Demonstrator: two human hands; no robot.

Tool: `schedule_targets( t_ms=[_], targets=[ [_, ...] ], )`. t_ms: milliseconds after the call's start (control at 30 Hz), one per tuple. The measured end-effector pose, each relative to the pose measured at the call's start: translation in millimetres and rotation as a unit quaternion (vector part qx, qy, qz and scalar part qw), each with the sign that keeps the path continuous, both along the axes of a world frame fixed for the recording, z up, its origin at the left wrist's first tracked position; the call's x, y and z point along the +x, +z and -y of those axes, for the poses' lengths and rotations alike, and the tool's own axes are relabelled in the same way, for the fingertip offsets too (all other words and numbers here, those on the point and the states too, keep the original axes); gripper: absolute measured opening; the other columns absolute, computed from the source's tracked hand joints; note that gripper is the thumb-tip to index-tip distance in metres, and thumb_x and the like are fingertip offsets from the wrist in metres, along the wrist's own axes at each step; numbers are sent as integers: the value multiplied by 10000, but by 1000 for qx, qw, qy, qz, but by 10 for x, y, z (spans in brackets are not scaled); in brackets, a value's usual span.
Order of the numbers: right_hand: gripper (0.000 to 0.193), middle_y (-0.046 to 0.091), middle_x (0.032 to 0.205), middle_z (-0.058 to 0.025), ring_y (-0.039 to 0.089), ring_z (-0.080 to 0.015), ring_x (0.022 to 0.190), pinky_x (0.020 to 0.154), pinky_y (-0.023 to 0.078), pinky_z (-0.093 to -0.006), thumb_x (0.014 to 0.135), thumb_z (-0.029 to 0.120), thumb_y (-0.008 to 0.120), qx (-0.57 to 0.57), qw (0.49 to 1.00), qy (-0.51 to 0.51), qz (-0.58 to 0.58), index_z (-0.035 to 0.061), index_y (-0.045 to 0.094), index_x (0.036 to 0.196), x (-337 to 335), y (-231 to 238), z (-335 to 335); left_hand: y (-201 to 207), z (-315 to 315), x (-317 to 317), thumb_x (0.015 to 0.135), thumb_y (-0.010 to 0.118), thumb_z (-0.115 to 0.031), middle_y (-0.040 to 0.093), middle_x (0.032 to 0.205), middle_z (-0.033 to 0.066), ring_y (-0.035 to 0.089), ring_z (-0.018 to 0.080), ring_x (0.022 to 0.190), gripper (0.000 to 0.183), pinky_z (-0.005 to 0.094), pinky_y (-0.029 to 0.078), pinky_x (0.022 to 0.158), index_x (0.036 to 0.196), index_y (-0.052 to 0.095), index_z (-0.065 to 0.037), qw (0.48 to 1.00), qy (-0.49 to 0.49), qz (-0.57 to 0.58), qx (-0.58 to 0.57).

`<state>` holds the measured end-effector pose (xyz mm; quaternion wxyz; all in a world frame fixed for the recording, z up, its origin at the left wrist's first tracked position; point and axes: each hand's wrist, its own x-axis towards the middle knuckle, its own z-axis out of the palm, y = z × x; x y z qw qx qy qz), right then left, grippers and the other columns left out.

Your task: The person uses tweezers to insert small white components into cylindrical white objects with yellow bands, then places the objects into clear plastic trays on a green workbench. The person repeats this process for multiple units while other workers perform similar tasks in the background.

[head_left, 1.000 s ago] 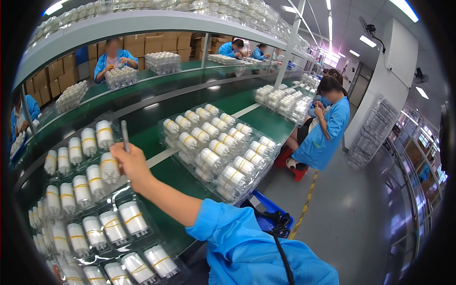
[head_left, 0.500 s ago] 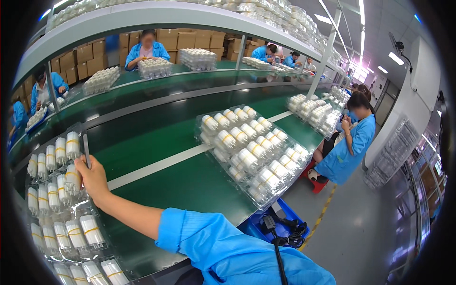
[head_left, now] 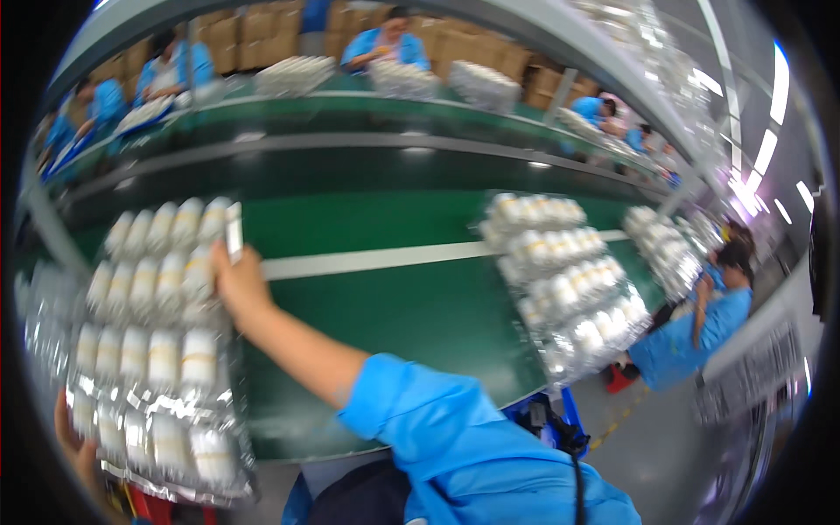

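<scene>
A clear plastic tray (head_left: 229, 398) at the left holds rows of white cylinders (head_left: 164, 359), each with a yellowish band. On its right edge, beside the second row, my right hand (head_left: 241, 282) is closed, with a slim light-coloured strip (head_left: 234, 232) sticking up from between the fingers. My left hand (head_left: 80, 451) holds the near left side of the same tray, its fingers partly hidden and blurred. The tray's near end juts past the front edge of the green table (head_left: 376, 337).
A second filled tray (head_left: 560, 367) rests to the right, with more trays (head_left: 665, 254) beyond it. Clear packaging (head_left: 48, 306) stands at far left. A blue bin (head_left: 569, 424) with cables sits below the table edge. A co-worker (head_left: 700, 324) sits right; others work across the line.
The view has swung left and is blurred, so everything sits further right. My left hand now shows at the tray's left side. My right hand stays at the tray's right edge.
</scene>
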<state>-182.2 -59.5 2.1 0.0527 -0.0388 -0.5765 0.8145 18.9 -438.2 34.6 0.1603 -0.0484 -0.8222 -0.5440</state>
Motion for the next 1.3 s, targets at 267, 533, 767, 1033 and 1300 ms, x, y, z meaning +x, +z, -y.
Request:
schedule_targets(
  t_ms=[267,533,767,1033,1300],
  targets=[
    [264,618,820,-61,566,-128,701,656,454,-293,935,250,573,-52,998,20,-40,-13,577,956,155,56,-191,20,-345,151,830,694,-269,490,1361,179,479,251,1256,635,355,330,1071,1318,467,67,990,113,-47,74],
    [180,613,741,-50,404,-43,557,470,296,-218,943,256,521,-109,988,90,-64,78,537,964,245,346,-26,237,-81,121,950,571,-195,524,1353,153,548,190,1180,370,313,434,990,1241,541,32,975,113,-88,172],
    [257,581,732,-26,365,-39,552,485,271,-218,941,318,579,-27,995,94,-27,63,562,966,221,179,-116,-67,16,67,938,600,-194,594,1192,-4,538,48,1013,294,182,417,809,1194,599,-48,966,223,-35,125],
    [442,634,780,-81,579,-134,688,654,469,-294,912,401,598,238,969,56,-35,-26,598,1027,200,100,-247,-162,-613,140,986,512,-233,565,1248,103,532,180,1125,370,291,404,956,1259,545,14,903,390,-164,-81],
    [545,558,783,-61,445,-93,552,483,339,-247,921,480,571,66,993,68,69,-32,568,1108,622,-45,-320,-1263,-1184,227,1014,418,-260,551,1026,76,539,168,911,317,295,451,826,1124,525,17,850,487,-200,12]
  ],
)
